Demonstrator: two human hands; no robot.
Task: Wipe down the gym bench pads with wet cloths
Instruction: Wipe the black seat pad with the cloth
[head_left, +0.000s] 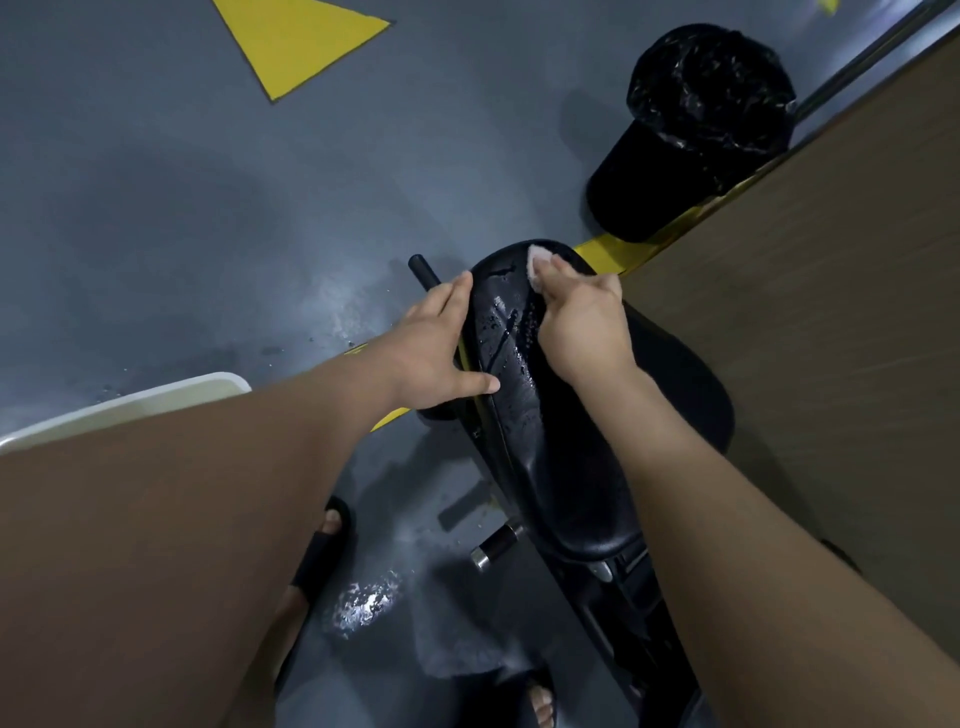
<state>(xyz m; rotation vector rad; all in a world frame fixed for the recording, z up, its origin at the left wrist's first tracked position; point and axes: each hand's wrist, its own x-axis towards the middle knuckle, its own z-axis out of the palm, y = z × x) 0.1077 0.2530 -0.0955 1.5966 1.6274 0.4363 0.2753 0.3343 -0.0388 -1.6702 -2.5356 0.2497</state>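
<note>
At 6 o'clock a puddle (366, 603) shines on the grey floor (182, 208). The black pad (561, 467), beaded with water, runs from the centre toward 12 o'clock. The left hand (431, 348) rests straight-fingered on its 9 o'clock edge. The right hand (582, 322) grips a pale cloth (537, 260) at the pad's far end. A black bin (691, 135) stands at 1 o'clock beside a brown wall (831, 312).

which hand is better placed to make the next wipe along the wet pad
Right. The right hand grips the cloth against the far end of the pad, so it could probably drag it back. The left hand has no cloth and rests flat on the pad's left edge.
</note>
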